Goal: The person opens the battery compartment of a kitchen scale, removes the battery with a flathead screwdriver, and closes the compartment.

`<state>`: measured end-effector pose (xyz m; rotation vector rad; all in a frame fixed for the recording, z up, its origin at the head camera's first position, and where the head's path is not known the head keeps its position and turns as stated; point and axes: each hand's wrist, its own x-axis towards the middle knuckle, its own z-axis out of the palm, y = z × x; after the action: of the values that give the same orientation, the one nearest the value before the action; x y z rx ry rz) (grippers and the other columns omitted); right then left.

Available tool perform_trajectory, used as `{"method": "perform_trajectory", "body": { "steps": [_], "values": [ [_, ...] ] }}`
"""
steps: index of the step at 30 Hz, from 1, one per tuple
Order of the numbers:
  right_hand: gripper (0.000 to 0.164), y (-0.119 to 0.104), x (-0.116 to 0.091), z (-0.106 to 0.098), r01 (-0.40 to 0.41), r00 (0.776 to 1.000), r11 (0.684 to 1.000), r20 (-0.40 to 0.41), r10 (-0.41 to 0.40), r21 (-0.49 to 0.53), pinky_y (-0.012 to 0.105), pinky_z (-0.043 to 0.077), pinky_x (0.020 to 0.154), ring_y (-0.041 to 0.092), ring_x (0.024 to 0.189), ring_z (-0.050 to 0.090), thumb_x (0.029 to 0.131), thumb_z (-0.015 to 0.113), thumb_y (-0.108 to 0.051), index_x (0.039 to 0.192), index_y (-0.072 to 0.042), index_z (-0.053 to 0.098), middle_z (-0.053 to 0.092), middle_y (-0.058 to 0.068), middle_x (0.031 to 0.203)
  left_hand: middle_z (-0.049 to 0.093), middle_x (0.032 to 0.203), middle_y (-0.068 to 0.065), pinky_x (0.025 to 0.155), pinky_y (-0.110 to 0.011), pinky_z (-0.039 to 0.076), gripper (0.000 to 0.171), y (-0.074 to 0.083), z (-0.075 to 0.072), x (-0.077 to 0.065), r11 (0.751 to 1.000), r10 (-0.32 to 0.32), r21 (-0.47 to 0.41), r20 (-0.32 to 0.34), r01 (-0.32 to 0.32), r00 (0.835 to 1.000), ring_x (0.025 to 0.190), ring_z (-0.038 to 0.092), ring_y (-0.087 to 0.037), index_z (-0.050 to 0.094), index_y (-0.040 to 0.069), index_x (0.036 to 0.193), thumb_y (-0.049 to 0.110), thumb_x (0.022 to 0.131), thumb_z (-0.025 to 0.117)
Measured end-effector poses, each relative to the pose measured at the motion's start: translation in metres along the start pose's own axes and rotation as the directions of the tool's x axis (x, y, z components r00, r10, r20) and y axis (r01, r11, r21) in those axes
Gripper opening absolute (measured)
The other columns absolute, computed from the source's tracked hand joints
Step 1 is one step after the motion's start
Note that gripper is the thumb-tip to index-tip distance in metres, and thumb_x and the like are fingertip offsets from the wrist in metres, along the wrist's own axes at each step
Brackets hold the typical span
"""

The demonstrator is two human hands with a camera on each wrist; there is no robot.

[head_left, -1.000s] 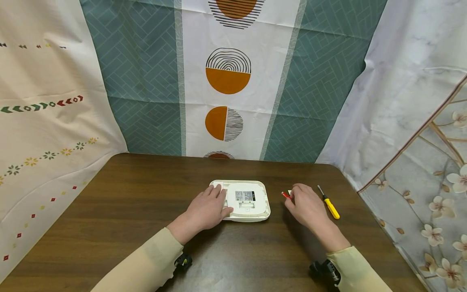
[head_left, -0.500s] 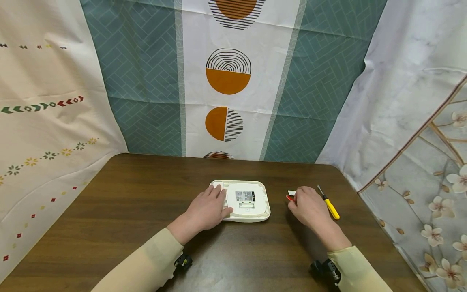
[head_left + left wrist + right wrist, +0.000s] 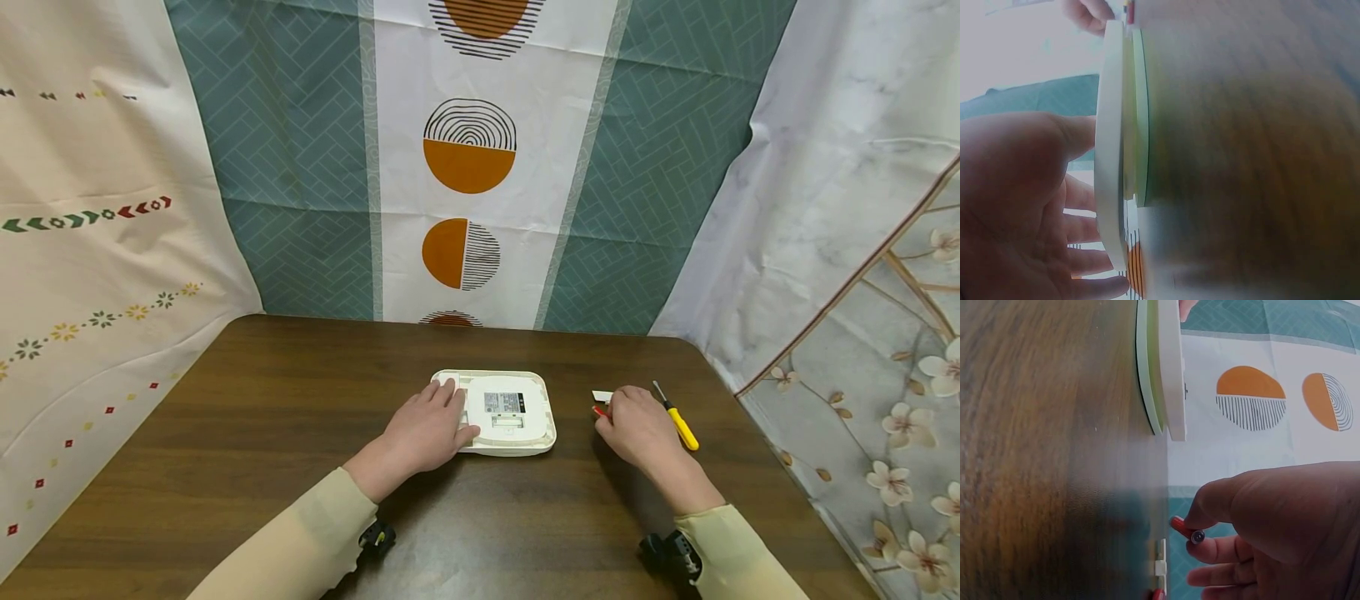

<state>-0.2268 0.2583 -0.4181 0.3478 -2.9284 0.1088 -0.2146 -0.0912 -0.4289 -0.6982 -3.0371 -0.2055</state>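
Right hand: the right hand pinched a small red cylinder between thumb and forefinger, held just above the table, to the right of the white device.

Red cylinder: only its tip showed past the knuckles in the head view; the wrist view showed a metal end cap, its long axis running roughly level and pointing toward the device.

Left hand: the left hand rested flat on the device's left edge, fingers straight, thumb along the near rim, pressing it down rather than gripping it.

White device: a flat, rounded-square casing lay label side up at mid-table, well apart from the right hand, which was the nearer hand to the loose parts.

Right of the device: a small white piece lay just beyond the right hand's fingers; a yellow-handled screwdriver lay just past the hand, its shaft pointing away from the person.

Hard to make out: the wrist view showed a second red tip at the frame's lower edge, cut off. What the label read, and whether the device had an open compartment, could not be told.

Behind the device: patterned cloths hung around the table.
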Motion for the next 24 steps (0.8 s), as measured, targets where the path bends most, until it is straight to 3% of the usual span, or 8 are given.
{"method": "perform_trajectory", "body": {
  "steps": [24],
  "values": [
    [0.023, 0.0029, 0.0012, 0.0032, -0.017, 0.997, 0.999, 0.073, 0.019, -0.031, 0.060, 0.051, 0.108, 0.050, 0.122, 0.062, 0.095, 0.069, -0.019, 0.077, -0.007, 0.060, 0.070, 0.024, 0.114, 0.040, 0.172, -0.026, 0.125, -0.056, 0.040, 0.075, 0.0002, -0.0012, 0.0003, 1.000, -0.001, -0.004, 0.009, 0.001, 1.000, 0.159, 0.038, -0.045, 0.048, -0.004, 0.163, 0.052, 0.114, 0.059]
  ]
}}
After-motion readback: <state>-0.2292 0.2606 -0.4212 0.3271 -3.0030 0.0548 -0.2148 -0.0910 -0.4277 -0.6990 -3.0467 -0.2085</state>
